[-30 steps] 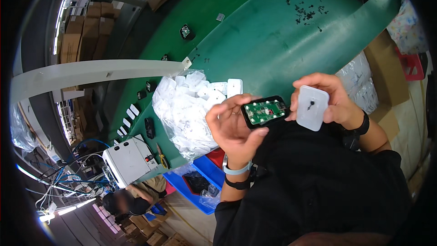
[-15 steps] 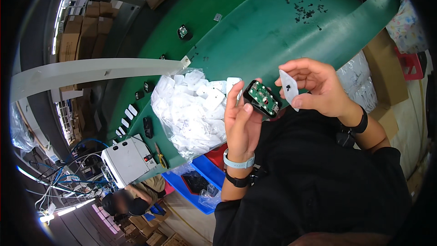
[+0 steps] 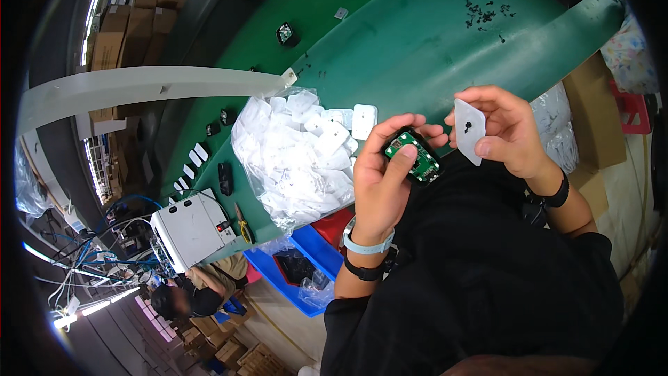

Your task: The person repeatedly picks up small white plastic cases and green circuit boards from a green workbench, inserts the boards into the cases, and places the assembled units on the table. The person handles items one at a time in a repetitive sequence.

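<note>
Housing [image 3: 416, 155], black with a green board inside, is gripped by the fingers of the left hand [image 3: 381, 184] just below frame centre. At its 3 o'clock, a white cover [image 3: 469, 131] is pinched upright by the right hand [image 3: 506, 129], close beside but apart. At 9 o'clock, a clear bag of white covers [image 3: 299, 157] is lying on the green surface [image 3: 417, 42]. Small screws [image 3: 483, 10] are scattered at 12 o'clock.

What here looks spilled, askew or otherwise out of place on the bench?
Small dark screws lie scattered loose on the green bench, not in any tray. The clear bag of white covers gapes open, with a few covers beside it. The left hand holds a black case with bare green circuit board; the right hand holds a white cover.
</note>
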The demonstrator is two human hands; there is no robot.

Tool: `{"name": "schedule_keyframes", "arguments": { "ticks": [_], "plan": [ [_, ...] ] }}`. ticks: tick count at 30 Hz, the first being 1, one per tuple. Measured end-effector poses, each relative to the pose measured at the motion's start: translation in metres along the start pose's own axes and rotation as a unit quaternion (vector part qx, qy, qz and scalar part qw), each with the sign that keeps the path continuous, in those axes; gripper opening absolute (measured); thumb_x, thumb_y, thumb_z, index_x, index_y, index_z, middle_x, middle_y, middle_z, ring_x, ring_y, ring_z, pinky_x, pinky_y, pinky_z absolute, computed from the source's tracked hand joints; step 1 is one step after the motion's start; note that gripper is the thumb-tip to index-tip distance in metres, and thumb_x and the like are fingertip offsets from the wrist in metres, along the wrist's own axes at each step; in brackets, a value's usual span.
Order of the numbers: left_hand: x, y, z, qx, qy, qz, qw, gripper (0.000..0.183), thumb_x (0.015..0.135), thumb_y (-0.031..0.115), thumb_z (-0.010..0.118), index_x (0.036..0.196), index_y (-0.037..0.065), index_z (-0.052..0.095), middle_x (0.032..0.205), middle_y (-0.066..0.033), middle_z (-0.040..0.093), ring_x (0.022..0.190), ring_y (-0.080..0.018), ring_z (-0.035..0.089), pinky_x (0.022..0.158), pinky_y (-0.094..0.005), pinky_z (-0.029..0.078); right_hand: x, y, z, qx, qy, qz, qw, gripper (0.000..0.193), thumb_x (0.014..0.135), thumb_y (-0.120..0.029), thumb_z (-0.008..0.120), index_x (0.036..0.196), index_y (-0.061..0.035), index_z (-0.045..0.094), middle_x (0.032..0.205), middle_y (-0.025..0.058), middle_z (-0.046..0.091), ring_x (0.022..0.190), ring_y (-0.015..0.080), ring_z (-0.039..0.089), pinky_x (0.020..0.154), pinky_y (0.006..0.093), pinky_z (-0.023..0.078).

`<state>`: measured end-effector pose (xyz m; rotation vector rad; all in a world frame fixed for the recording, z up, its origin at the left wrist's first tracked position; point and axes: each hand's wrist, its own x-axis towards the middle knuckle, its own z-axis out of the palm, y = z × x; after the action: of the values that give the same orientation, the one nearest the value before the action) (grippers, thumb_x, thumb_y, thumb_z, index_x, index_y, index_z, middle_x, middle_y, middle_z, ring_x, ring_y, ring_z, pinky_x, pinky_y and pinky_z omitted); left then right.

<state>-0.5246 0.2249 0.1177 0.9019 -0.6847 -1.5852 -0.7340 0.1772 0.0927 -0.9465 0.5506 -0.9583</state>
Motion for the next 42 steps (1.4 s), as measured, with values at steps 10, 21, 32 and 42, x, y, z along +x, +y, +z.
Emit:
{"name": "schedule_keyframes", "arguments": {
  "ticks": [10,21,32,42],
  "plan": [
    [-0.004,0.006,0.009,0.065,0.000,0.003,0.998,0.035,0.092,-0.006,0.050,0.127,-0.007,0.053,0.125,-0.0210,0.059,0.108,-0.0337,0.065,0.098,-0.0465,0.054,-0.003,0.002,0.000,0.008,-0.007,-0.029,1.000,0.056,0.085,-0.007,0.074,0.135,0.0049,0.049,0.118,0.0175,0.065,0.103,0.0202,0.067,0.090,0.0353,0.057],
    [-0.005,-0.002,-0.001,0.053,0.006,-0.032,0.998,0.033,0.088,-0.011,0.046,0.119,-0.006,0.055,0.119,-0.0202,0.060,0.104,-0.0291,0.066,0.091,-0.0440,0.058,-0.007,0.000,-0.002,-0.004,-0.010,-0.019,1.000,0.057,0.085,-0.010,0.074,0.135,0.0039,0.050,0.116,0.0178,0.066,0.101,0.0224,0.069,0.091,0.0384,0.057],
    [0.001,-0.013,0.000,-0.043,0.061,-0.092,0.993,0.040,0.093,-0.005,0.046,0.132,0.005,0.047,0.130,-0.0145,0.054,0.118,-0.0209,0.057,0.093,-0.0356,0.053,-0.007,0.004,0.013,0.054,-0.050,-0.008,0.997,0.054,0.089,-0.003,0.070,0.137,0.0037,0.046,0.119,0.0202,0.065,0.112,0.0249,0.065,0.089,0.0405,0.060],
    [-0.003,-0.015,-0.009,-0.044,-0.050,-0.013,0.998,0.057,0.087,-0.012,0.051,0.141,0.005,0.041,0.144,-0.0156,0.045,0.132,-0.0260,0.049,0.106,-0.0440,0.047,-0.008,-0.005,0.015,-0.007,-0.022,-0.018,1.000,0.052,0.089,-0.001,0.070,0.135,0.0037,0.046,0.121,0.0185,0.064,0.111,0.0211,0.064,0.092,0.0358,0.057]
  ]
}}
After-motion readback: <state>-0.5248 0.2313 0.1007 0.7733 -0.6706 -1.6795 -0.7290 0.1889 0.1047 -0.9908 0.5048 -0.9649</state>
